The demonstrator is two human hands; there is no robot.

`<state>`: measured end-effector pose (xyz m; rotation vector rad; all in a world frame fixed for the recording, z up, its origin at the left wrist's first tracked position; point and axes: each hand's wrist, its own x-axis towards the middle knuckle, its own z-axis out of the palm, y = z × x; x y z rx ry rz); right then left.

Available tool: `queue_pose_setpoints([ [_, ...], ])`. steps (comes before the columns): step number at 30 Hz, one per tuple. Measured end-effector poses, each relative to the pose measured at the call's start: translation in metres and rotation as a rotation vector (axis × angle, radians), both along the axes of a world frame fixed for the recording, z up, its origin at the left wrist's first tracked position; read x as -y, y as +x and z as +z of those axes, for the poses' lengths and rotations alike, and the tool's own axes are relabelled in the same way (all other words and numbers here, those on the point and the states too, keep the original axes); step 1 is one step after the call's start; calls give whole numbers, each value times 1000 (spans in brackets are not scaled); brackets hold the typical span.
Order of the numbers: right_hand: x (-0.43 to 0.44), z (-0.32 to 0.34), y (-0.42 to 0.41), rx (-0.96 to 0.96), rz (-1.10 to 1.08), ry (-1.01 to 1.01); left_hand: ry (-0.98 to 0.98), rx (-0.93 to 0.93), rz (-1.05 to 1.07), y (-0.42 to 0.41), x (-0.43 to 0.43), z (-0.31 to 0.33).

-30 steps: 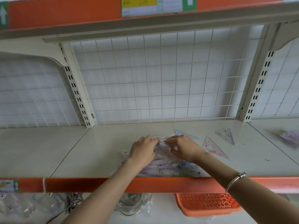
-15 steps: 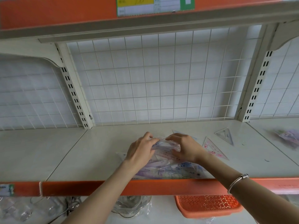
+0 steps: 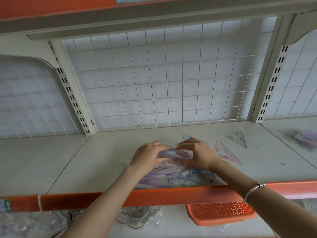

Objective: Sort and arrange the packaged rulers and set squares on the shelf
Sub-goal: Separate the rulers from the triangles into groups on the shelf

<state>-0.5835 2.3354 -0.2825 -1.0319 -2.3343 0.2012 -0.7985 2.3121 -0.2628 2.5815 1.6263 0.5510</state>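
— On the cream shelf [image 3: 103, 160], at the front middle, what do the two hands hold?
— Both hold one clear packet [image 3: 175, 154]. The left hand [image 3: 148, 156] grips its left end with curled fingers, and the right hand [image 3: 199, 154] pinches its right end. A silver bracelet [image 3: 253, 189] is on the right wrist.
— What is inside this packet?
— Pale plastic pieces with lilac and blue print. I cannot tell which are rulers and which are set squares, because the fingers cover a large part.
— Where is the packet exactly?
— It is over a pile of similar packets [image 3: 180, 180], which reaches the orange front strip [image 3: 154, 194]. I cannot tell if it touches the pile.
— Are other pieces on the board?
— Yes, three lie flat. A blue set square [image 3: 186, 136] shows just behind the right hand. A pink set square [image 3: 224, 154] lies just beside that hand, on its right. A clear set square [image 3: 238, 138] is farther right and back. On the next board to the right lies a blurred packet [image 3: 305, 139].
— And the containers below?
— An orange basket [image 3: 221, 215] with small holes stands under the right forearm, and its inside is hidden. Left of it, a glass bowl [image 3: 137, 219] sits in clear wrap.
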Motion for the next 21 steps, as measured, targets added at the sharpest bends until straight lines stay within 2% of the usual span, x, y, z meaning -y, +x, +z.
queue_pose_setpoints([
  [7, -1, 6, 4, -77, -35, 59, 65, 91, 14, 1, -4, 9],
  [12, -4, 20, 5, -248, -118, -6, 82, 160, 31, 5, -8, 26],
  [18, 0, 40, 4, -541, -111, -212, 120, 222, 67, 14, -19, 48],
  [21, 0, 48, 3, -655, -108, -222, 134, 254, 92, 17, -24, 56],
])
